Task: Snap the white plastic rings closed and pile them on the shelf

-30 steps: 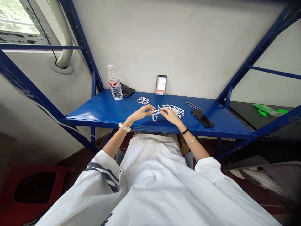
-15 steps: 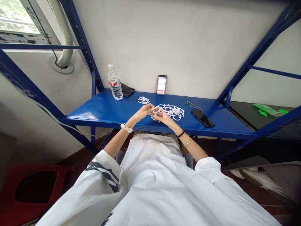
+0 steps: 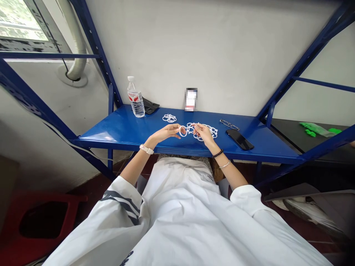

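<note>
My left hand pinches a white plastic ring between thumb and fingers, above the front part of the blue table. To its right, my right hand is closed at the fingertips on a white ring piece whose outline is partly hidden by the fingers. A small white link shows between the two held pieces; whether they are joined I cannot tell. Behind and under my right hand lies a pile of linked white rings. A smaller cluster of white rings rests further back on the left.
A water bottle and a black pouch stand at the back left. Propped against the wall is a phone with a blurred screen. Eyeglasses and a black phone lie on the right. Blue frame posts flank the table.
My hands have moved apart, the left slightly left and the right to the right. The white rings held between them are now stretched out sideways rather than bunched together.
</note>
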`<state>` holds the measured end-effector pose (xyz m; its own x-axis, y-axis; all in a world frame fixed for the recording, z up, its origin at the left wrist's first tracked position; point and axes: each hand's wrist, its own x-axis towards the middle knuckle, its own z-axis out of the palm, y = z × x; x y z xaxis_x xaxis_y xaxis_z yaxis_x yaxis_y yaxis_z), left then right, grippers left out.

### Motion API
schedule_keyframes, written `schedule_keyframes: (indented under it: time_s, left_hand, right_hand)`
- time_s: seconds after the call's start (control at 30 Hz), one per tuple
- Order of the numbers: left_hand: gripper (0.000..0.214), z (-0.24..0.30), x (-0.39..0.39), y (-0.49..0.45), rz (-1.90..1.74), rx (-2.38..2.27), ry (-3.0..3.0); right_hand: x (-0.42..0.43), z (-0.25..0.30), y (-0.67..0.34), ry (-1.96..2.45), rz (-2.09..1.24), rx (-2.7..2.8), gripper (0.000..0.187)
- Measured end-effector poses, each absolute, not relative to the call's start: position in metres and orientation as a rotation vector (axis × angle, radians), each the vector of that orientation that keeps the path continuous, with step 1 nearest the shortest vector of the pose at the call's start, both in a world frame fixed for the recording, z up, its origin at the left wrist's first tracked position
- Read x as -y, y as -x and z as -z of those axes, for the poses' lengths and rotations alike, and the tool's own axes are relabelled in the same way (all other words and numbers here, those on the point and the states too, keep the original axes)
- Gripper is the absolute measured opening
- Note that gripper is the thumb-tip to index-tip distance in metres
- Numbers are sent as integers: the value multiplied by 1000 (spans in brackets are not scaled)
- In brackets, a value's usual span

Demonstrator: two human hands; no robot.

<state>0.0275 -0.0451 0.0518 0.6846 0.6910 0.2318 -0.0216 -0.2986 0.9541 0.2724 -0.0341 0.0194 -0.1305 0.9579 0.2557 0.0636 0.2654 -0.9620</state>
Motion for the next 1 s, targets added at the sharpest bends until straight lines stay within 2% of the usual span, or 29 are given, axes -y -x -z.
schedule_keyframes:
  time_s: [0.13, 0.27, 0.4, 0.47, 0.63, 0.7, 0.87, 1.0]
  left_hand:
    - [41, -48, 38, -22, -763, -708, -1904]
    - [25, -32, 20, -14, -838, -1070, -2226]
    - [13, -22, 13, -14, -854, -1251, -2369]
    - [14, -22, 17, -17, -869, -1275, -2364]
    - [57, -42, 42, -33, -884, -1007, -2337]
    - [66, -52, 55, -40, -905, -847, -2342]
    - [41, -72, 78, -52, -941, -589, -2419]
    - [39, -76, 82, -54, -965, -588, -2422]
  right_hand:
    - [33, -24, -281, 1009, -1059, 1406, 54]
    - [36, -30, -284, 982, -1096, 1366, 52]
    - [43, -36, -278, 930, -1221, 1357, 49]
    - [47, -39, -274, 895, -1309, 1336, 47]
    - [57, -42, -263, 834, -1458, 1395, 34]
    - [60, -42, -259, 831, -1491, 1464, 30]
    - [64, -35, -251, 821, -1530, 1571, 23]
    - [62, -33, -251, 844, -1543, 1571, 25]
